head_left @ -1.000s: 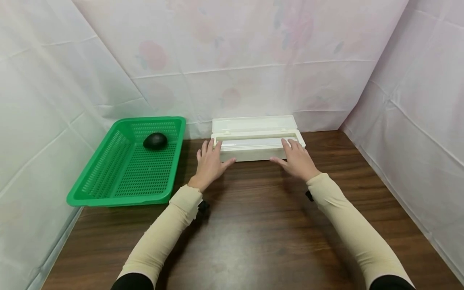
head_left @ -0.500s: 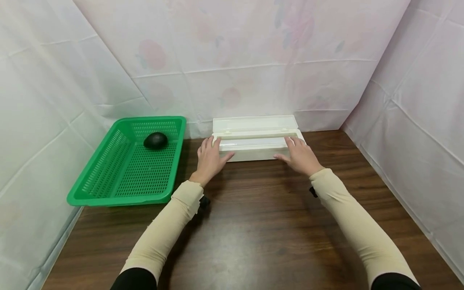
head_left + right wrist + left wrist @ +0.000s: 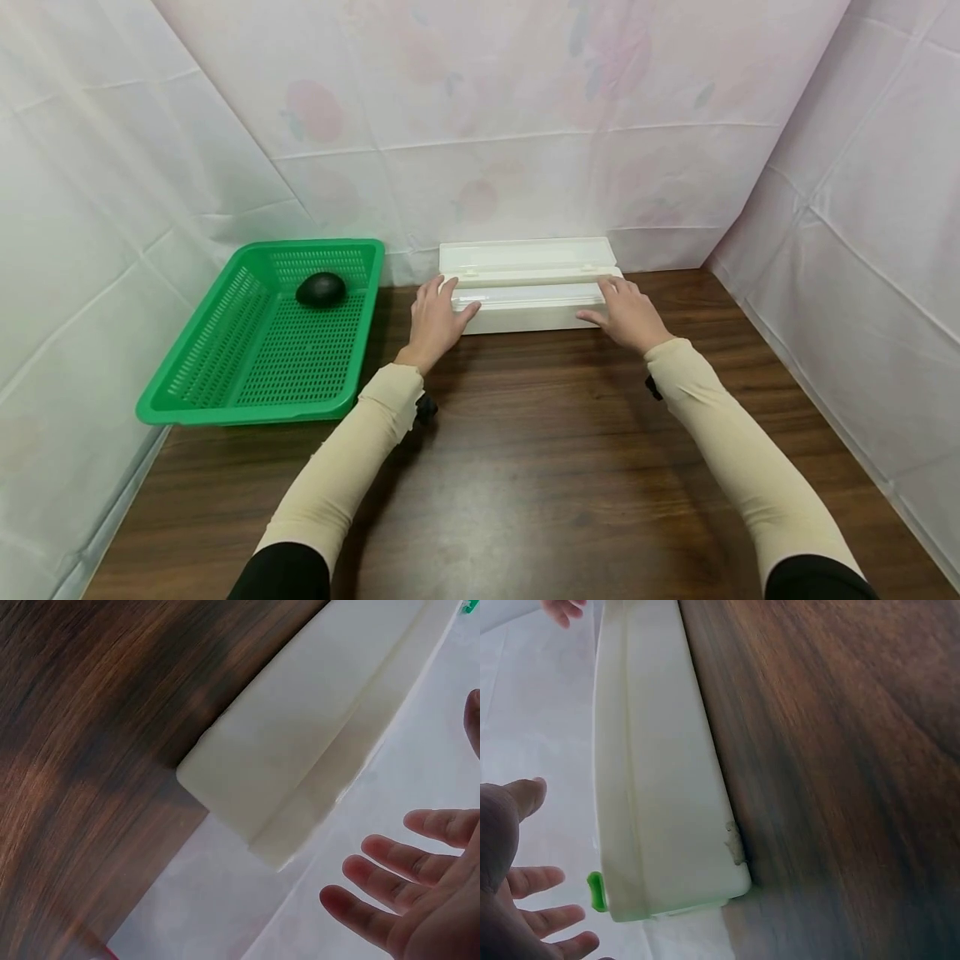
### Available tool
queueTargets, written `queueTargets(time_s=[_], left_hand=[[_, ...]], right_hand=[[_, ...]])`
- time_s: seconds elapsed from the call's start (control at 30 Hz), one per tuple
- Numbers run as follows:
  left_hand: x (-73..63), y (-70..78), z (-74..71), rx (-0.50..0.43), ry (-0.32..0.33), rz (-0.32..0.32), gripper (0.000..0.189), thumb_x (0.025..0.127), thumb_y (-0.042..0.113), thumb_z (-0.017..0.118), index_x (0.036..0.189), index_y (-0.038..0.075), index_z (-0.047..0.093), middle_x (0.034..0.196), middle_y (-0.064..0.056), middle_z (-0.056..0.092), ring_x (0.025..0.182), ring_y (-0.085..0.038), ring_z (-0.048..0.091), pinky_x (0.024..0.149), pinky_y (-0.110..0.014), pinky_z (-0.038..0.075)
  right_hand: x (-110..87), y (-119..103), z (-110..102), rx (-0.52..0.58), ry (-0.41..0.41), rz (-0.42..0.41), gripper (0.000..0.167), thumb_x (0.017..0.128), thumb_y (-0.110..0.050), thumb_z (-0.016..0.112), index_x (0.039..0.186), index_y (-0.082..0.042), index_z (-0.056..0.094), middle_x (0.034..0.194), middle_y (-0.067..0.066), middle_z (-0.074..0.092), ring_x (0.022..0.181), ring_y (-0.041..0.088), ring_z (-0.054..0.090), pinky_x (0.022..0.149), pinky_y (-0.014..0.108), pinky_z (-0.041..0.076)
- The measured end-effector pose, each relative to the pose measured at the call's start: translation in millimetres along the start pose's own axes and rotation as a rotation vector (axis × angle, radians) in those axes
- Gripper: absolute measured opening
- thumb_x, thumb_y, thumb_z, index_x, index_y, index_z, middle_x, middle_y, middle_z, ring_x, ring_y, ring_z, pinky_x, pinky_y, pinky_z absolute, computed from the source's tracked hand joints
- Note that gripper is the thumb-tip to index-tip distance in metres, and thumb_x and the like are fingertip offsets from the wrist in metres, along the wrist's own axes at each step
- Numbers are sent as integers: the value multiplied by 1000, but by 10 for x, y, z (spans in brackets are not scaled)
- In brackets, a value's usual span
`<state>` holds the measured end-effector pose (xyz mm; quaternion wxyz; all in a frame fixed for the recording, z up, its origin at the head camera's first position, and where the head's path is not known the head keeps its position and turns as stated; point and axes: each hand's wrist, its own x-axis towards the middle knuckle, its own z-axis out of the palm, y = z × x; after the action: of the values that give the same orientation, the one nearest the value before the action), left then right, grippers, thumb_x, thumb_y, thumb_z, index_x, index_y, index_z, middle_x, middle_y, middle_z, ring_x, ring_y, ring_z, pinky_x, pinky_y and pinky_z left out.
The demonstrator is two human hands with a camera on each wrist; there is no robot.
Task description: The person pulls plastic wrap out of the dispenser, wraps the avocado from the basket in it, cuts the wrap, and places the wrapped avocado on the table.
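A long cream-white box (image 3: 536, 320) sits on the brown wood-grain table (image 3: 510, 492), at twelve o'clock of the tabletop, its long side facing the person. Its hinged lid (image 3: 527, 253) is raised and tilted back at the box's twelve o'clock edge, near the pale curtain (image 3: 480, 92) with its faded pinkish pattern. A glossy white strip (image 3: 525, 294) runs lengthwise along the box top.

The left hand (image 3: 433, 327) is at the box's eight o'clock and the right hand (image 3: 632, 319) between its three and four o'clock, framing the two ends. Both have fingers extended and spread, thumbs well apart from them, with nothing gripped. The wrist views show a gap between the visible fingers and the box; from the head view, I cannot tell whether any fingertip touches. In the left wrist view, a small green piece (image 3: 596, 891) shows beside the rim near the box's end; what it is, I cannot tell.

At nine o'clock from the box stands a green perforated plastic basket (image 3: 247, 416), well clear of it. A smooth black oval object (image 3: 321, 290) lies inside, toward the basket's two o'clock corner. Cream sleeves (image 3: 341, 458) cover both forearms.
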<state>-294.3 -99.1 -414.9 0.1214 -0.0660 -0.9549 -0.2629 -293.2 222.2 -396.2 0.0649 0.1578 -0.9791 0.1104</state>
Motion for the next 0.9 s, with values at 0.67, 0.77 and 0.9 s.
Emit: queueTargets(time_s=[0.67,0.77,0.9], left_hand=[[147,-132,120,-67,-15,-52,51,96,39,58,138,11,54,149,-21,39,140,-39,32,109,-59,33],[160,-152,129,-86,-10,-53,46,97,34,58,137,12,56,149,-21,39,139,-40,32,109,-60,33],[175,-174,132,-100,-7,-43,41,97,27,57,135,12,58,149,-22,39,139,-42,32,108,-61,33]], right_hand=[[159,237,151,40,-29,82,70,97,-51,52,141,3,41,132,34,46,121,52,45,95,62,42],[179,268,155,55,-31,98,71,97,-51,51,142,3,41,135,34,45,124,51,43,97,62,42],[201,294,153,63,-43,108,72,98,-50,51,144,4,40,137,34,43,127,50,41,100,62,40]])
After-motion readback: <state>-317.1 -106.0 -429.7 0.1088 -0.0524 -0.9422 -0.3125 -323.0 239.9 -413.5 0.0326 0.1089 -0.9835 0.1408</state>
